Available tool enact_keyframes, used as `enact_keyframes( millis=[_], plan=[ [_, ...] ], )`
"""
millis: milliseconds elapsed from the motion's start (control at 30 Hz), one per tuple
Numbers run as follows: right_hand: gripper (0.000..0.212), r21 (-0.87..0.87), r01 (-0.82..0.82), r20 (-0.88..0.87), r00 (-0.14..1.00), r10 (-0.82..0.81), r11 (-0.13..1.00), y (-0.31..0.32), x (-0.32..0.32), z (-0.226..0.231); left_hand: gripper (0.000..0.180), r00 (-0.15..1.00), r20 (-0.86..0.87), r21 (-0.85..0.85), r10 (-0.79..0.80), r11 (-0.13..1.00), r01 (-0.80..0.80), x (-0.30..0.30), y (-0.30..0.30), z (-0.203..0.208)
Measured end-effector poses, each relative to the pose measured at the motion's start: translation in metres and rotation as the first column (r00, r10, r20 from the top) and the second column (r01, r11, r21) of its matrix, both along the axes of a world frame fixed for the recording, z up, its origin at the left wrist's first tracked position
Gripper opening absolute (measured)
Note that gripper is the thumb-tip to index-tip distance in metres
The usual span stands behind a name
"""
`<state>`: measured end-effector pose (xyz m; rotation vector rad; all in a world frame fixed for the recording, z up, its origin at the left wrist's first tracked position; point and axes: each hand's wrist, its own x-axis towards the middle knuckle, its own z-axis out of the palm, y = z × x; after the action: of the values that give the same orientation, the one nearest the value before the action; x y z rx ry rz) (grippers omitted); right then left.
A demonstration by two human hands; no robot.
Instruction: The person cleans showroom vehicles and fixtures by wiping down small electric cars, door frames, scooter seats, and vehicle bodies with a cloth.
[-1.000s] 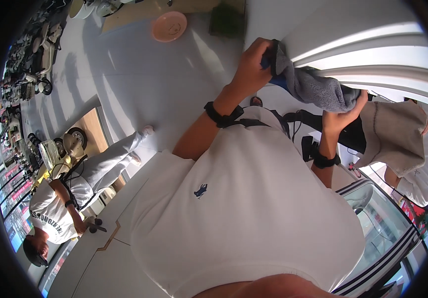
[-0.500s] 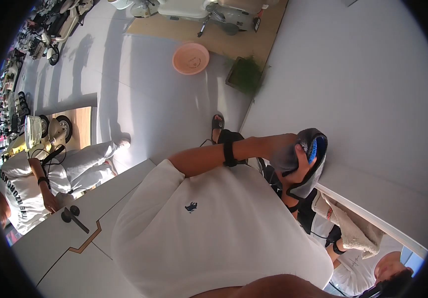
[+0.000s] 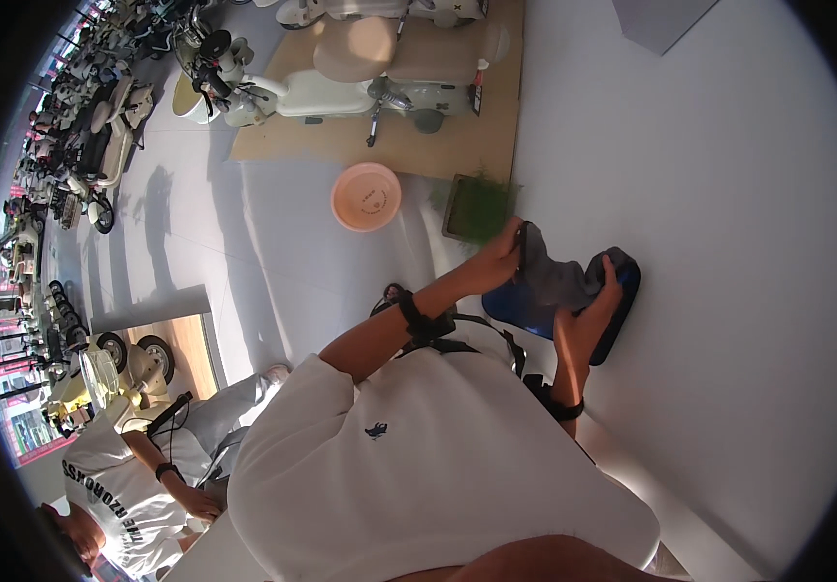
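Observation:
Both of my hands hold a cloth (image 3: pixel 556 279), dark grey on one face and blue with a dark edge on the other. My left hand (image 3: pixel 502 260) reaches across from the left and pinches the upper left edge of the grey part. Close by on the right, my right hand (image 3: pixel 588 318) is closed around the lower part of the cloth, fingers on the bunched grey side. The blue face shows below and to the right of the grey folds. A pale wall stands behind the cloth, and whether they touch cannot be told. Some fingertips are hidden in the folds.
A plant in a square pot (image 3: pixel 454 208) stands just beyond my left hand. Left of it a pink basin (image 3: pixel 366 197) sits on the floor. Scooters (image 3: pixel 341 95) stand on a brown mat farther off. Another person (image 3: pixel 137 475) is at the lower left.
My left hand has come into plain view, drawn left of my right hand. The cloth, earlier bunched around the hands, is now spread between them, with more blue showing. My view has shifted.

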<state>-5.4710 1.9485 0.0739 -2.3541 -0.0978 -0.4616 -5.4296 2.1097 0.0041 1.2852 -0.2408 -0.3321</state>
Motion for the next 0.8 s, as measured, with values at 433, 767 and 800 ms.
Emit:
enact_keyframes(
  millis=[433,767,800],
  plan=[
    [0.057,0.197,-0.171,-0.167,0.965,0.205,0.965,0.083,0.157,-0.144,0.028,0.899,-0.167,0.374,0.405,0.869,-0.322,0.113,0.14,-0.108],
    [0.053,0.133,-0.471,-0.351,0.8,0.486,0.872,0.209,0.306,-0.196,0.015,0.566,-0.31,0.392,0.764,0.645,-0.655,0.16,0.21,-0.139],
    [0.054,0.12,-0.513,-0.324,0.789,0.521,0.85,0.226,0.321,-0.199,0.014,0.52,-0.306,0.378,0.797,0.603,-0.702,0.165,0.218,-0.144]
  ],
)
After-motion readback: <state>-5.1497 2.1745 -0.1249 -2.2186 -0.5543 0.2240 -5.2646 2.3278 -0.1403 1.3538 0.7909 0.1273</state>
